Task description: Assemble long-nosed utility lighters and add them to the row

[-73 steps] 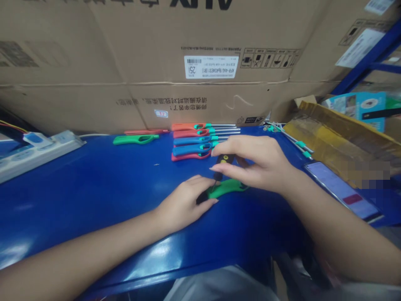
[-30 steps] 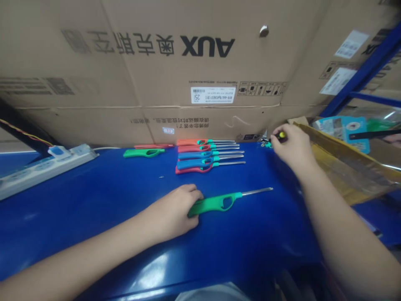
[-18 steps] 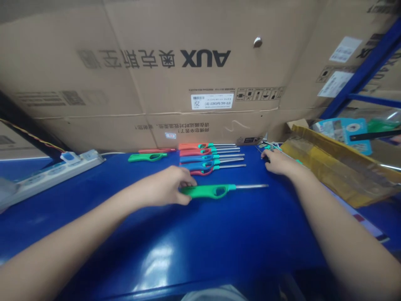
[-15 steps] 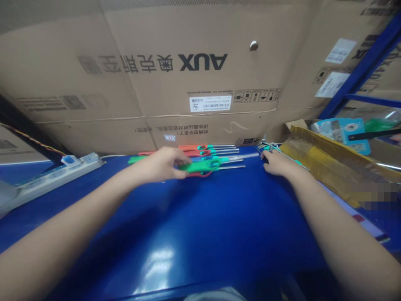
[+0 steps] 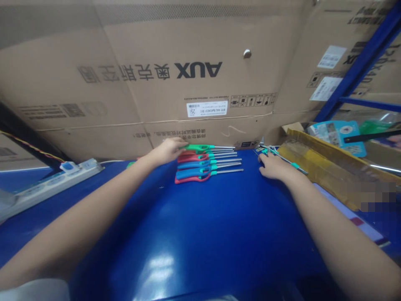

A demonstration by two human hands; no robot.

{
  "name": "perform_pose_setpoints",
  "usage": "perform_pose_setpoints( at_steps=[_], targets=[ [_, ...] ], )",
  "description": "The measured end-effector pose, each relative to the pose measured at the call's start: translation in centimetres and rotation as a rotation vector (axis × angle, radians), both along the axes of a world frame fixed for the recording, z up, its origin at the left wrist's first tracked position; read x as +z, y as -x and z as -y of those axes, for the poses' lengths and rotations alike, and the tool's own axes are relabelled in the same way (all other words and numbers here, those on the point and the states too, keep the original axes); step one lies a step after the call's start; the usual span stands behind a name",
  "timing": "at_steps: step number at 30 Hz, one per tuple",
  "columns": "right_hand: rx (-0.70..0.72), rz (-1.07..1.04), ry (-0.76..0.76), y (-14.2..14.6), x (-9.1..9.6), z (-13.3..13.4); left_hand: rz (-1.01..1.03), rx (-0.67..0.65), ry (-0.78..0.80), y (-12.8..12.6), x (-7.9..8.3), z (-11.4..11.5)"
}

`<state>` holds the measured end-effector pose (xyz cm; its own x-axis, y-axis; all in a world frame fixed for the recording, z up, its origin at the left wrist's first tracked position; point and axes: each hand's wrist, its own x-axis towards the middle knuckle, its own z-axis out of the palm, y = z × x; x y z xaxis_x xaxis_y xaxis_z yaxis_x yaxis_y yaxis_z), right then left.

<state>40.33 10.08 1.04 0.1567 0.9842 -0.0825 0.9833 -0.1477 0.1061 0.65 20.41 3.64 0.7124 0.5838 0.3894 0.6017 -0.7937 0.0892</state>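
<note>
My left hand (image 5: 171, 150) is closed on the handle end of a green long-nosed lighter (image 5: 198, 148), at the back of a row of lighters. Its metal nozzle points right. In front of it lie several more lighters, a red one (image 5: 191, 158) and a blue one (image 5: 191, 173) among them, handles left and nozzles right. My right hand (image 5: 273, 165) rests at the right by a small heap of metal nozzles with teal collars (image 5: 266, 149). Its thumb and forefinger are apart, with nothing visible between them. Some of that heap is hidden behind the hand.
A large cardboard sheet (image 5: 131, 100) stands behind the blue table (image 5: 200, 225). On the left lies a white power strip (image 5: 53, 182). At the right are a taped box (image 5: 319, 167), a blue card pack (image 5: 344, 136) and a blue metal frame (image 5: 354, 62).
My left hand has carried the green lighter from the front of the row to its back, uncovering the blue and red lighters. My right hand stays near the nozzles. The view has shifted slightly.
</note>
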Motion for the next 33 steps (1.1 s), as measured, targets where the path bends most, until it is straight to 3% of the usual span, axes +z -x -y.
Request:
perform_pose_setpoints(
  at_steps=[5, 11, 27, 33],
  targets=[
    [0.009, -0.004, 0.004, 0.0, 0.2, 0.1, 0.018, 0.024, -0.017, 0.3, -1.6, -0.9],
    [0.016, -0.003, 0.002, -0.1, 0.1, 0.0, -0.006, 0.039, -0.015, 0.3, -2.2, -0.8],
    [0.026, -0.010, -0.002, -0.8, -1.1, -0.7, -0.011, 0.162, -0.050, 0.4, -1.1, 0.9],
    [0.031, -0.009, -0.004, -0.9, -1.2, -0.7, -0.020, 0.241, -0.060, 1.9, -0.3, 1.7]
  ],
)
